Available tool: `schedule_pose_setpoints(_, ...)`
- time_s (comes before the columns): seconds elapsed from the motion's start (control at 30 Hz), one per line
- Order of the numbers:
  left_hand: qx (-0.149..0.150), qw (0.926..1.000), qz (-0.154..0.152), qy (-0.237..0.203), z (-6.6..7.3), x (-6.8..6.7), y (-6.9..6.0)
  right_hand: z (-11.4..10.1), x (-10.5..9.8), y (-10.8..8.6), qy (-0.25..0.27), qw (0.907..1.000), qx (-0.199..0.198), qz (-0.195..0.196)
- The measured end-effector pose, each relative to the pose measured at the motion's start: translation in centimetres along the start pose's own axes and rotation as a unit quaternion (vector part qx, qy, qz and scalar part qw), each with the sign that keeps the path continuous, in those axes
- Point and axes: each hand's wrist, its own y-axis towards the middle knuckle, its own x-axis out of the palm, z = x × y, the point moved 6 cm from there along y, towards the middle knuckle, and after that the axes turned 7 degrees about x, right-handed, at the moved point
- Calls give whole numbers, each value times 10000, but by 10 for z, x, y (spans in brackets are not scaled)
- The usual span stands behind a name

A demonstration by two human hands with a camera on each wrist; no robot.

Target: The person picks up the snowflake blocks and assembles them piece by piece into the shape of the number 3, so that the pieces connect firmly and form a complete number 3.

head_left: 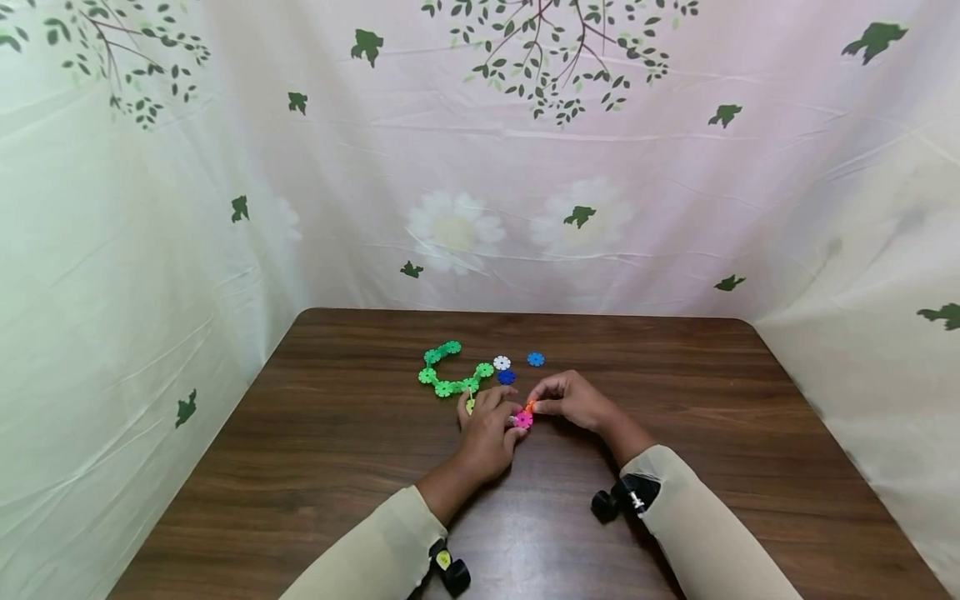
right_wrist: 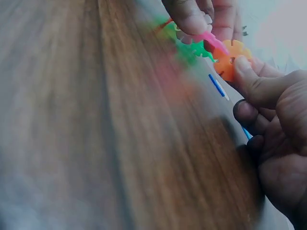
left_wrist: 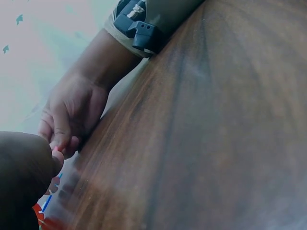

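Observation:
Near the middle of the table my left hand (head_left: 486, 433) pinches a pink notched flower disc (head_left: 523, 420) by its side. From the right, the thumb and fingers of my right hand (head_left: 573, 400) pinch an orange notched disc (right_wrist: 232, 57). The two discs meet edge to edge at an angle; how deep their slots engage I cannot tell. A pale disc (right_wrist: 184, 36) shows beside the pink one, partly behind the left fingers. Beyond the left hand lies a curved chain of green discs (head_left: 444, 388). A yellowish disc (head_left: 470, 406) at its near end is partly covered by that hand.
Just past the hands lie loose discs: a white one (head_left: 502, 362), a dark blue one (head_left: 507, 377) and a lighter blue one (head_left: 536, 359). The brown wooden table (head_left: 337, 467) ends at a leaf-printed curtain (head_left: 510, 208) behind and at both sides.

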Motion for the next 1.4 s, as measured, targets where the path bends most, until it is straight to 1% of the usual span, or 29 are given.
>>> schedule_pose_setpoints(0.13,-105,9998,-77,141,0,-1,0,1,-4,-1,34,10000,11,-81)
schedule_pose_setpoints(0.23,-129,9998,-128,98,-1,0,-1,4,-8,-1,154,9999,74,9)
schedule_pose_setpoints(0.33,-82,9998,-142,77,0,0,-2,7,-11,0,356,9990,161,215)
schedule_pose_setpoints(0.47,18,9999,-74,137,1,-1,-2,10,-14,2,428,9965,361,626)
schedule_pose_setpoints(0.6,74,9998,27,199,2,-1,-3,11,-16,4,362,9935,545,934)
schedule_pose_setpoints(0.8,57,9991,288,310,2,-2,-4,13,-19,9,106,9886,674,1339)
schedule_pose_setpoints(0.97,76,9988,379,290,2,-3,-4,14,-22,14,32,9851,554,1629)
schedule_pose_setpoints(1.1,145,9985,419,325,4,-5,-4,13,-24,18,25,9831,374,1792)
schedule_pose_setpoints(1.23,171,9986,377,335,5,-5,-4,13,-26,21,-17,9806,342,1930)
schedule_pose_setpoints(1.4,115,9988,271,393,3,-4,-4,11,-25,25,-172,9794,317,1985)
